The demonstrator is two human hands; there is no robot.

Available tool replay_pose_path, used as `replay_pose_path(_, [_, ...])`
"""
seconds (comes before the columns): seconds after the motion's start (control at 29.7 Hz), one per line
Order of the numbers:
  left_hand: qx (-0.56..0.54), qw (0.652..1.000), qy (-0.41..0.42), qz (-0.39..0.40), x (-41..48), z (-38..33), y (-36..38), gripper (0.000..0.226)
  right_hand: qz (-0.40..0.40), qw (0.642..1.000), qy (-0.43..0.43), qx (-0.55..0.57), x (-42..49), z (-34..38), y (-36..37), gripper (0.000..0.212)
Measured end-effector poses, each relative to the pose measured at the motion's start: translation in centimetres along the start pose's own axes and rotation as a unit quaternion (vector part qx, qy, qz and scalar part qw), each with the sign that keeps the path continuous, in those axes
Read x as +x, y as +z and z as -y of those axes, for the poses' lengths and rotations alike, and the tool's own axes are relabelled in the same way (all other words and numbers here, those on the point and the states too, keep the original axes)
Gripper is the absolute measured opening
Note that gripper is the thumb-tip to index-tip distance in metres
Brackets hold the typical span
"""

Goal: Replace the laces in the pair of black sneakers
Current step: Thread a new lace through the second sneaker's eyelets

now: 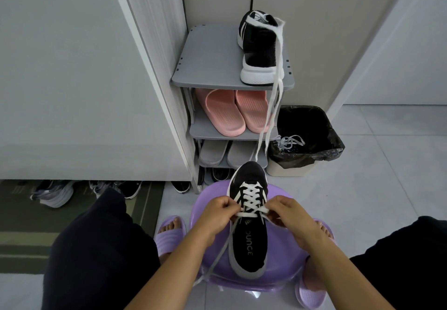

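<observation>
Black sneaker (249, 242) is laid on the purple stool (280, 271), toe pointed away, long axis straight out between the hands. White lace (251, 202) is pinched at the top eyelets by left hand (217, 210) and right hand (287, 213), both equally near. Second sneaker (260, 48) is seen well beyond the stool.

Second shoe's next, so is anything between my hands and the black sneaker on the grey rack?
Nothing visible does. The black white-soled sneaker sits alone atop the grey plastic rack, its white lace dangling down the front.
</observation>
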State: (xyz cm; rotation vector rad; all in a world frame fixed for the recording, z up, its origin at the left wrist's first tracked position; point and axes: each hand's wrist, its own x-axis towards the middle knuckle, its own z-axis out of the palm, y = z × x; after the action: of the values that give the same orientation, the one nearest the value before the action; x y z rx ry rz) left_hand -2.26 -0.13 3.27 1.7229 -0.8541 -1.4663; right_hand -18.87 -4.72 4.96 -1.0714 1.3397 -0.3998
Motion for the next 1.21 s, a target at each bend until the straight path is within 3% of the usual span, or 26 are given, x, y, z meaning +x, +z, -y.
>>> replay_pose_path(0.27, [-0.026, 0.997, -0.046, 0.058, -1.9, 0.7, -0.7, 0.028, 0.083, 0.996, -0.007, -0.023, -1.2, -1.3, -0.7, 0.027])
replay_pose_path(0.37, [-0.057, 0.994, -0.069, 0.056, -1.9, 0.4, -0.6, 0.035, 0.058, 0.998, 0.012, -0.022, -0.9, -1.3, -0.6, 0.027])
replay_pose_path(0.57, [-0.069, 0.994, -0.04, 0.075, -2.2, 0.7, -0.9, 0.013, 0.034, 0.997, 0.058, 0.048, -0.9, -1.2, -0.4, 0.025])
replay_pose_path(0.71, [-0.063, 0.995, -0.02, 0.068, -2.1, 1.1, -1.6, 0.015, 0.017, 1.0, 0.016, -0.001, -1.4, -1.1, -0.9, 0.036])
replay_pose_path(1.21, [-0.069, 0.998, -0.014, 0.005, -2.5, 2.3, -4.3, 0.018, -0.026, 0.999, -0.038, -0.026, -2.4, -1.9, -4.0, 0.027])
